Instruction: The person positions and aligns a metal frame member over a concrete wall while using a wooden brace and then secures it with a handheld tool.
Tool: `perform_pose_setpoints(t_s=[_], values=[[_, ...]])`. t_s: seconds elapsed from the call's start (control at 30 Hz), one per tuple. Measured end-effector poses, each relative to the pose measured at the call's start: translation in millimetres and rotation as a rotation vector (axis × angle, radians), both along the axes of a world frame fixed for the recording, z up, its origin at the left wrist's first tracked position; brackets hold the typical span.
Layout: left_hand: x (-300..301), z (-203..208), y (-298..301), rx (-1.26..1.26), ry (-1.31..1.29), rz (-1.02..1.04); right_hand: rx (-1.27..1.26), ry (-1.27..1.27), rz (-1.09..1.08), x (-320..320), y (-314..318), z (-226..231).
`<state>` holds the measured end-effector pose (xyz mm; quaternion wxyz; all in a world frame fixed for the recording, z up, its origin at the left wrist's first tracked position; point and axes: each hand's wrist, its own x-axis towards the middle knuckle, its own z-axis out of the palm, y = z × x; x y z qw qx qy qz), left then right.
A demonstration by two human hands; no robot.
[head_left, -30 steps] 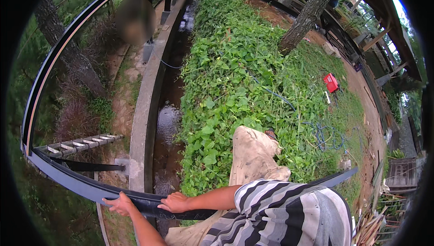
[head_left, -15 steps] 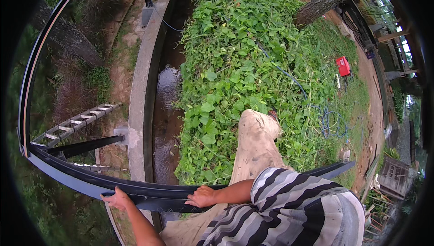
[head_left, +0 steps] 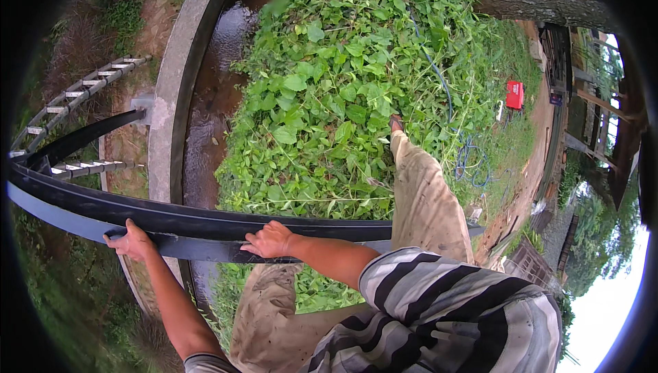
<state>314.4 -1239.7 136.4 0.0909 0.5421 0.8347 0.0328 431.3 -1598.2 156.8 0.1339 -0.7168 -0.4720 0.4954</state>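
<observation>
A long black metal beam [head_left: 199, 234] runs across beneath me from the far left to the right, high above the ground. My left hand [head_left: 133, 241] grips its near edge, thumb up on the beam and fingertips at the edge. Further right, my right hand [head_left: 271, 240] is closed over the same beam, its fingers curled on the ledge. My legs in stained tan trousers [head_left: 428, 195] straddle the beam, one on each side. The undersides of both hands' grips are hidden.
A black brace [head_left: 96, 137] joins the beam to a concrete wall [head_left: 171, 85] beside a narrow water channel [head_left: 209, 113]. A ladder [head_left: 75, 99] leans at left. Leafy vines [head_left: 329, 99] cover the ground below. A red box [head_left: 515, 95], blue hose [head_left: 473, 160] and tree trunk [head_left: 548, 10] are at right.
My view has turned and shifted. The far leg, bent at the knee before, now stretches down over the vines. Both hands keep hold of the beam, about as far apart as before.
</observation>
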Motion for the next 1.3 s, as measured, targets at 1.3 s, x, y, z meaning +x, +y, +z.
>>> perform_pose_setpoints(t_s=[1.3], values=[[184.6, -59.9, -225.9, -0.238, 0.577, -0.826, -0.485, 0.559, 0.175, 119.9, -366.9, -12.1]])
